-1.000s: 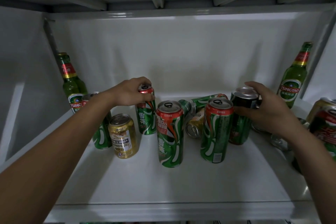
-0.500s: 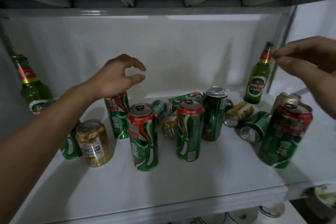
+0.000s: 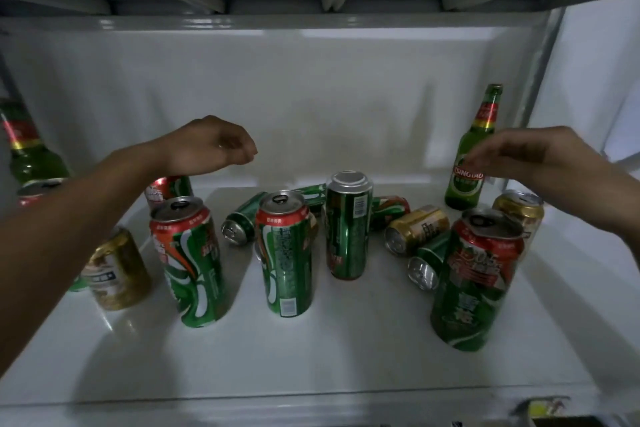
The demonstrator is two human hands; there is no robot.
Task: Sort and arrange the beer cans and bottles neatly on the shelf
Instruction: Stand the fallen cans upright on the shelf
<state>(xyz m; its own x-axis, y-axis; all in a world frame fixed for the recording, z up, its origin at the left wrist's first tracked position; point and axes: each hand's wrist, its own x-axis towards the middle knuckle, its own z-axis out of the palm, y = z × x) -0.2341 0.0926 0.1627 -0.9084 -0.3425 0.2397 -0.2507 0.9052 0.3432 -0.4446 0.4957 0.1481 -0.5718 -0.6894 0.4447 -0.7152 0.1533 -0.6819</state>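
White shelf (image 3: 311,357) w/ cans, bottles scattered; left hand (image 3: 211,146) loosely curled, empty; right hand (image 3: 519,152) loose, empty.

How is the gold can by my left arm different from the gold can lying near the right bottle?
The left gold can stands upright; the right gold can lies on its side, top toward the camera. The left one is partly hidden behind the forearm; the right one is in full view, beside a toppled green can. Both are short and gold.
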